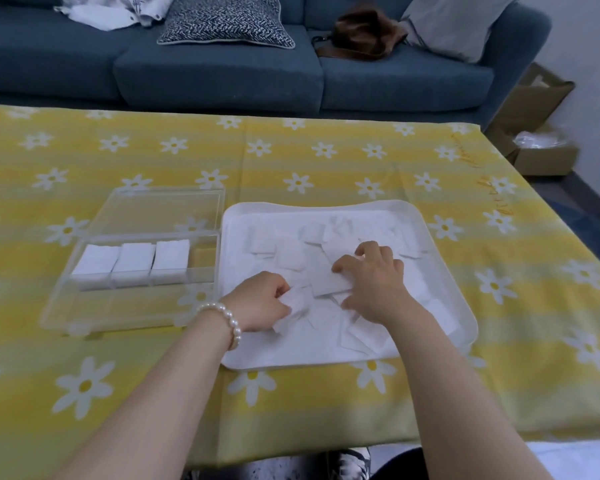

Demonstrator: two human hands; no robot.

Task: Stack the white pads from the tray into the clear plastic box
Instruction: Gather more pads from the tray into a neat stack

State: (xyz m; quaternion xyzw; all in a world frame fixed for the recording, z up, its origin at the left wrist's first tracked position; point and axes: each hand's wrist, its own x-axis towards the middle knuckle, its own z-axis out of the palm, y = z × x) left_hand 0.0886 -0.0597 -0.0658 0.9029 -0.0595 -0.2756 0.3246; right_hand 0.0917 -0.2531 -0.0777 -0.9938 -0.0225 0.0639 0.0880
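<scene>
Left hand (pixel 262 301): fingers curled, pinching a crumpled white pad (pixel 293 311) at near-left part of white tray (pixel 465 327). Knuckles up, wrist with pearl bracelet (pixel 227 320) just over tray's left rim, forearm running in from lower left.

Right hand (pixel 373 277): palm down, fingers bent and spread, fingertips (pixel 338 268) pressing on a flat pad (pixel 329 284) mid-tray; thumb low near loose pads below. Cannot tell whether that pad is lifted or just pinned. Forearm in from lower right, crossing tray's near edge.

Loose white pads (pixel 291 249) scattered and overlapping across tray floor, none stacked.

Clear plastic box (pixel 132 299) just left of tray, lid open toward the back. Three compartments filled with pad stacks (pixel 134 261); rightmost compartment showing only cloth through it.

All on yellow daisy tablecloth (pixel 326 157). Blue sofa (pixel 222 74) behind table.
</scene>
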